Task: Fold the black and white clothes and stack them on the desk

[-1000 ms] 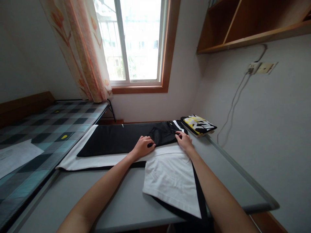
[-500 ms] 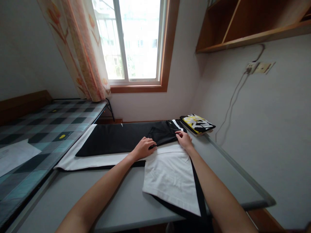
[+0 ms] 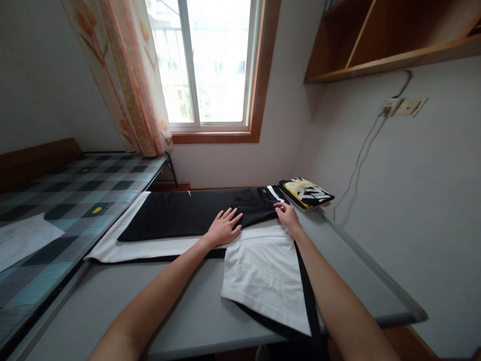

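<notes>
A black and white T-shirt (image 3: 180, 213) lies on the grey table, its black side folded over the white inner side along the far edge. One white sleeve (image 3: 266, 276), edged in black, spreads toward me and reaches past the table's near edge. My left hand (image 3: 224, 229) rests flat on the black fabric near the sleeve, fingers spread. At the shirt's right end, beside the white strip of the collar (image 3: 275, 193), my right hand (image 3: 287, 216) has its fingers bent together on the black fabric edge, pinching it.
A folded black, yellow and white garment (image 3: 306, 193) sits at the table's far right corner. Left of the table (image 3: 124, 296) is a bed with a checked cover (image 3: 124, 175) and a white paper (image 3: 28, 238). A wooden shelf (image 3: 394, 55) hangs on the right wall above a cable (image 3: 361, 150).
My left hand has flattened and spread its fingers on the black fabric, where they were more bent before. The right hand's fingers have drawn in slightly at the collar end.
</notes>
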Demonstrator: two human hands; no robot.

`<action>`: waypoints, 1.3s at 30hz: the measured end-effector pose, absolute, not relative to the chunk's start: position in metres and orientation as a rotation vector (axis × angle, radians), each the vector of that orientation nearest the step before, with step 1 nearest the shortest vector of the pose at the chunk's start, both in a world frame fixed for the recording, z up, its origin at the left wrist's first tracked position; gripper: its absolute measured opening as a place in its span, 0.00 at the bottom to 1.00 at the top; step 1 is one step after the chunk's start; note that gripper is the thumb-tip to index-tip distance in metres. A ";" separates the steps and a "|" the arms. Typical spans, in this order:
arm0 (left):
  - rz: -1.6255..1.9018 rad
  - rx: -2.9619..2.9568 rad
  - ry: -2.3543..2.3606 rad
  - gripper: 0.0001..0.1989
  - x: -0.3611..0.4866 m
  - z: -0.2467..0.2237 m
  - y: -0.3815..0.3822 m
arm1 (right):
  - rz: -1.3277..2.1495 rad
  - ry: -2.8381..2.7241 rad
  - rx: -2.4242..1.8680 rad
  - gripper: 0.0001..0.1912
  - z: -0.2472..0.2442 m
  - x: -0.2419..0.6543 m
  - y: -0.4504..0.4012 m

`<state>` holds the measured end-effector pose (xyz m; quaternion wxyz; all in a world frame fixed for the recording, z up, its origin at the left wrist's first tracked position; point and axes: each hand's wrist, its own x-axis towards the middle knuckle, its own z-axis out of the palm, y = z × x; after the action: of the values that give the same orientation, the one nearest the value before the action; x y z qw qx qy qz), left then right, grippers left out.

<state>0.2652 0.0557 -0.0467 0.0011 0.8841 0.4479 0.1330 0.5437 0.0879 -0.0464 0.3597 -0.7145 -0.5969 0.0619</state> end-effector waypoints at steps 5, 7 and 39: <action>0.420 2.812 1.408 0.27 0.265 -0.050 0.057 | -0.231 -1.932 -1.604 0.21 -0.034 0.505 0.071; 0.430 2.822 1.400 0.28 0.265 -0.052 0.057 | -0.219 -2.165 -1.489 0.24 -0.035 0.487 0.065; 0.143 2.300 2.206 0.34 0.005 -0.043 0.035 | -0.040 -2.138 -2.026 0.53 -0.060 0.549 0.050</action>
<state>0.0047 0.0348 -0.0429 -0.0242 0.7208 0.6913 0.0449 0.5493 0.0502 -0.0596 0.0977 -0.6844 -0.7224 -0.0136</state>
